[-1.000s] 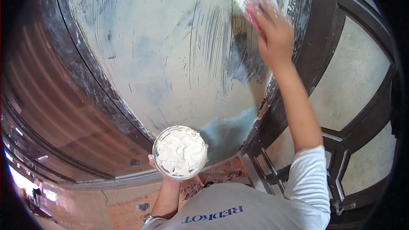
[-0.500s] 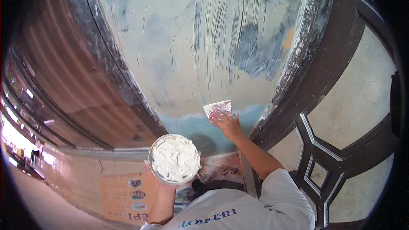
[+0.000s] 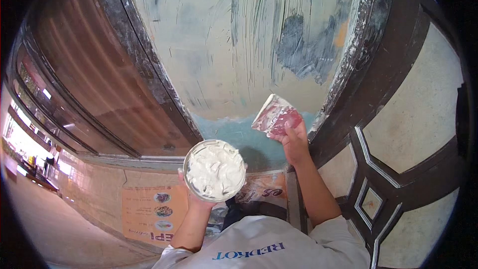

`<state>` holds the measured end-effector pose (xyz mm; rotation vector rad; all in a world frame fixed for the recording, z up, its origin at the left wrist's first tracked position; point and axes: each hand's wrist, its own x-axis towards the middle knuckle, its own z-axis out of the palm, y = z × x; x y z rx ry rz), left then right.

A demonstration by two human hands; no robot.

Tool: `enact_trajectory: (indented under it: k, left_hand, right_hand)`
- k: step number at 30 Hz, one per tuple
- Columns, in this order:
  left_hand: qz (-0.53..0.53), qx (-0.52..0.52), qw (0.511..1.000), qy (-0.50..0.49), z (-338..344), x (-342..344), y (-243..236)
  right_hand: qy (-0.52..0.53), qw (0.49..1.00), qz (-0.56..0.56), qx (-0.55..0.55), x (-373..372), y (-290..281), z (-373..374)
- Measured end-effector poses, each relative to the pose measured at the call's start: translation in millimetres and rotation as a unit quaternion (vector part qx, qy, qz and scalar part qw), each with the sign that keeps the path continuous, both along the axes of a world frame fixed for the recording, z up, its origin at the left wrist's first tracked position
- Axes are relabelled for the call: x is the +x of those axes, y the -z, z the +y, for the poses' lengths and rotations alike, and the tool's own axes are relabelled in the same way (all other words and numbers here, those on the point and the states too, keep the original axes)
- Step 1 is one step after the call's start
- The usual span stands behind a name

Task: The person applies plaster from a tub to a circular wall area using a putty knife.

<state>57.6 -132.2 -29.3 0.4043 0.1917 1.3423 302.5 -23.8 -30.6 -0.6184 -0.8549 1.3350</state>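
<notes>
A round tub of white putty (image 3: 215,170) rests in my left hand (image 3: 196,197), which wraps round it from below and the sides. White paste fills the tub to the rim in uneven swirls. My right hand (image 3: 295,142) grips a flat red putty spreader (image 3: 279,117) smeared with white, its thumb on the near face. The spreader is tilted in front of the lower part of a wall panel (image 3: 224,79). That panel has a cream coat with dark streaks and grey patches, and a blue-green strip (image 3: 226,129) along its bottom.
Dark frame posts (image 3: 164,94) border the panel on both sides. At the right stands a dark door (image 3: 393,179) with pale insets and silver trim. Brown corrugated sheeting (image 3: 94,79) is at the left. An orange printed sheet (image 3: 144,214) lies on the floor.
My right hand has lifted the spreader up and right, turning it so its smeared face shows. The tub has shifted slightly up and right in the view.
</notes>
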Motion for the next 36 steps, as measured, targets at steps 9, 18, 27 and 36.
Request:
enact_trajectory:
  k: [9,18,27,36]
  left_hand:
    - [-0.023,0.021,0.996,0.079,14.7,24.6,-21.0]
    - [-0.022,-0.018,0.999,0.035,15.4,33.7,-28.5]
    - [-0.024,0.056,0.991,0.117,6.0,22.0,-23.9]
    - [-0.018,0.025,0.99,0.139,4.0,35.3,-12.9]
  right_hand:
    - [-0.026,0.976,-0.073,0.203,4.9,-15.2,-37.9]
    - [0.054,0.893,-0.322,0.31,-5.2,-11.8,-47.2]
    - [0.148,0.782,-0.501,0.34,32.1,-3.0,-24.6]
    - [0.043,0.991,-0.004,0.129,24.4,-56.7,-4.6]
